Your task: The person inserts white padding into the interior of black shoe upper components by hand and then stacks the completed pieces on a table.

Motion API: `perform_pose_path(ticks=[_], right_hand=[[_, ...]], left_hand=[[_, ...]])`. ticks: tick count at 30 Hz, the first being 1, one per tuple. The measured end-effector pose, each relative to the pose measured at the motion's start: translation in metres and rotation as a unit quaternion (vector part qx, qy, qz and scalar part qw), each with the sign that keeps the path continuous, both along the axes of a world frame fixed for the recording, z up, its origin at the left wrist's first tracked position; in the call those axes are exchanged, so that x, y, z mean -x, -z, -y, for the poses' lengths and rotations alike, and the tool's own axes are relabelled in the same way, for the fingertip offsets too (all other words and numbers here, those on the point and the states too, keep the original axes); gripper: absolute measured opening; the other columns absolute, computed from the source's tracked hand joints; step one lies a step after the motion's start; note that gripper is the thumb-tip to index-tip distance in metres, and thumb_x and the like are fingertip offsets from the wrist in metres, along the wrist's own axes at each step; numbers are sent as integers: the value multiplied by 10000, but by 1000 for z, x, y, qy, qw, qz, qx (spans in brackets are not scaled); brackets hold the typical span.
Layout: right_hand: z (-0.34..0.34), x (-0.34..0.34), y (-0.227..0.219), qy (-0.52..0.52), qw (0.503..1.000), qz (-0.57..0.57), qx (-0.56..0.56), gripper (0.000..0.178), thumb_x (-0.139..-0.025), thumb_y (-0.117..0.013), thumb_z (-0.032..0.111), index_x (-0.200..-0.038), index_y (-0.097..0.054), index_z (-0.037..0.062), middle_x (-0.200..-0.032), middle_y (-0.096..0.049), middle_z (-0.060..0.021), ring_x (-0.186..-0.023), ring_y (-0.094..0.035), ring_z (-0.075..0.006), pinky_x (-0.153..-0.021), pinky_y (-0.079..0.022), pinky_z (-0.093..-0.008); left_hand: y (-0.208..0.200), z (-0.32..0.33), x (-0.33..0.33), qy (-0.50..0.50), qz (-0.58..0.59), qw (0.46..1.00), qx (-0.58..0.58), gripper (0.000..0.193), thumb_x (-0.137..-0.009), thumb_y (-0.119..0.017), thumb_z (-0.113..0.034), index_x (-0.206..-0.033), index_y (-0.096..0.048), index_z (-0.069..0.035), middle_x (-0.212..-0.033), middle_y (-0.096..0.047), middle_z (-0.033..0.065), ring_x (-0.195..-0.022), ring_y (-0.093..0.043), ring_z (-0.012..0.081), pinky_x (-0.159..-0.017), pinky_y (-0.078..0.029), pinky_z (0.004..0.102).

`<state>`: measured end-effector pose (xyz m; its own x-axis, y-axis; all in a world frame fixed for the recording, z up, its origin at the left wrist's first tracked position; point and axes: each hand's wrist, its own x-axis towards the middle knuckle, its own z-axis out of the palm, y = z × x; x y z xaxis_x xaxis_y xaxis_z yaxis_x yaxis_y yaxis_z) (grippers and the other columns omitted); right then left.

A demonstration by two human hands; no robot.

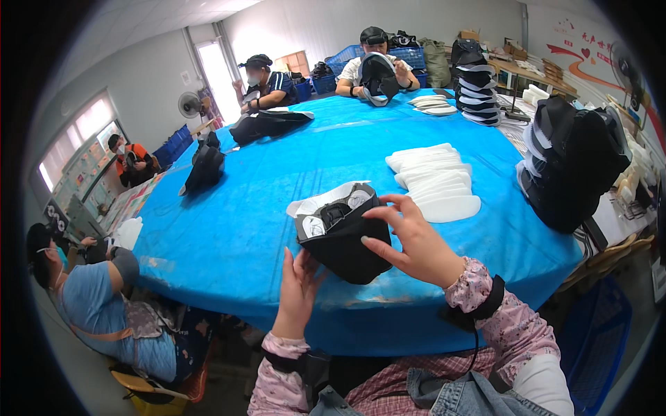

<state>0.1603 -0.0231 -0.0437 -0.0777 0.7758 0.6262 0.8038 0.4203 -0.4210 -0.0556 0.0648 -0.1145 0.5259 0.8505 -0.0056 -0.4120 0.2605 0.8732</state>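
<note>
A black shoe upper [347, 246] is held just above the near edge of the blue-covered table, its opening facing up. Inside show a grey-white lining and black lacing, and a white edge piece [322, 200] sticks out at its far side. My left hand [297, 291] supports it from the lower left, thumb raised and fingers partly hidden behind the black material. From the right, my right hand [420, 239] grips its side, with thumb and forefinger on the black fabric. Just beyond my right hand lies a fanned pile of white insoles [437, 184].
Stacked black uppers [576, 163] stand at the right edge, with another tall stack [477, 83] farther back. More black pieces [205, 165] lie on the blue table cover [277, 156]. Co-workers sit left [114, 305] and across the table [378, 69]. A blue crate [596, 340] is at lower right.
</note>
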Motion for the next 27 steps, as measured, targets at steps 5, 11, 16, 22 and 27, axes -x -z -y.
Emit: perform_pose_path(ticks=[5,11,16,22,27], right_hand=[[-12,-7,13,17,980,-174,96,539,-917,-524,355,-1253,-404,-49,-1177,-434,-245,-1098,-451,-378,-969,-367,-402],[-12,-12,7,-68,956,-282,50,559,-951,-482,280,-1360,-273,-38,-1300,-404,-232,-1220,-401,-293,-992,-360,-370],[-18,-29,35,-127,893,-387,193,493,-908,-540,93,-1336,-314,5,-1243,-477,-145,-1122,-495,-220,-902,-461,-331],[-7,-32,43,-163,889,-366,223,452,-870,-522,14,-1305,-399,31,-1233,-494,-112,-1141,-491,-190,-888,-441,-293],[-27,-75,19,-93,957,-216,172,451,-871,-535,115,-1293,-423,2,-1232,-505,-153,-1137,-503,-225,-948,-408,-351]], left_hand=[[-23,-6,-18,41,32,998,42,642,-947,-285,-528,-1363,-348,-43,-1336,-440,80,-1240,-403,212,-1042,-276,426],[-39,19,-26,-62,-21,958,-278,617,-923,-513,-163,-1416,-183,9,-1381,-328,138,-1244,-374,216,-1052,-266,340],[3,0,-14,-147,-164,884,-412,573,-863,-532,11,-1376,-274,18,-1384,-351,155,-1236,-390,240,-983,-344,318],[-5,9,-13,-181,-161,892,-382,323,-934,-483,-94,-1231,-466,33,-1249,-488,115,-1131,-470,197,-932,-371,293],[-8,-7,-33,-245,-70,937,-238,316,-949,-500,-175,-1174,-511,47,-1102,-562,82,-1020,-494,148,-913,-374,275]])
